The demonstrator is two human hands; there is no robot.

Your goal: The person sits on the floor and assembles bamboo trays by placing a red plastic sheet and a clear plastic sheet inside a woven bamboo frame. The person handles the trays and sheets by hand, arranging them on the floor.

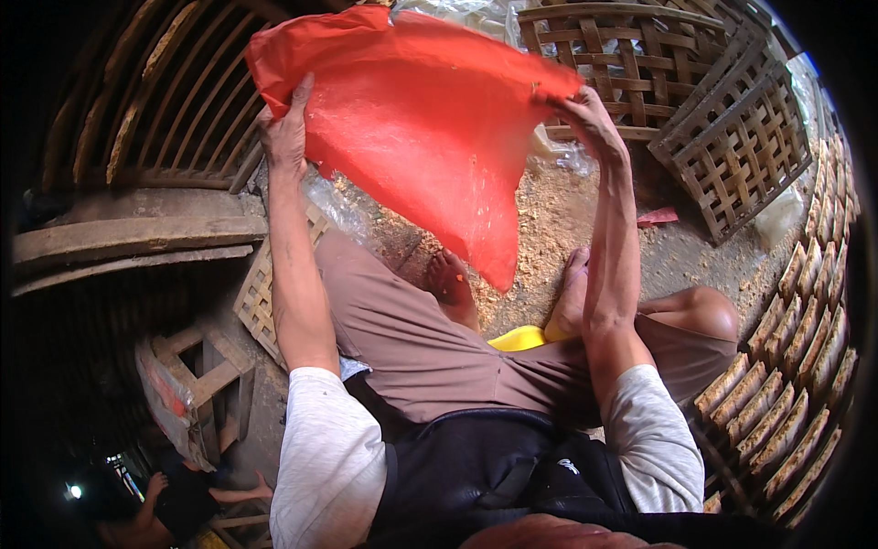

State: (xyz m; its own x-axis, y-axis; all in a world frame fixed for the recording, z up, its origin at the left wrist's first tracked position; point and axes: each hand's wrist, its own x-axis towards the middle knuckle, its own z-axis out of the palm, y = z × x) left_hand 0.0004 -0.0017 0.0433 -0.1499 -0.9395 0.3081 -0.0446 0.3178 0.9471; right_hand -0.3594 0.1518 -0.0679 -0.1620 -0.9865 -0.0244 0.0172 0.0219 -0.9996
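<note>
A large red plastic sheet or bag (416, 137) is stretched out in front of me between both hands, its lower corner hanging down toward my feet. My left hand (288, 137) is closed on its left edge, the thumb lying up along the plastic. On the other side my right hand (585, 114) pinches the right corner, with the fingers partly behind the folds. Whether the plastic is a flat sheet or a bag I cannot tell. Beneath it are my bare feet (450, 279) and a floor (540, 210) strewn with light crumbs.
Woven bamboo trays (741, 137) lean at the far right. Rows of pale slabs (786, 412) stand along the right side. Wooden slats (174, 101) and a ledge (137, 229) are at left, above a wooden stool (197, 384). Another person's arm (151, 503) shows lower left. A yellow object (518, 339) lies by my foot.
</note>
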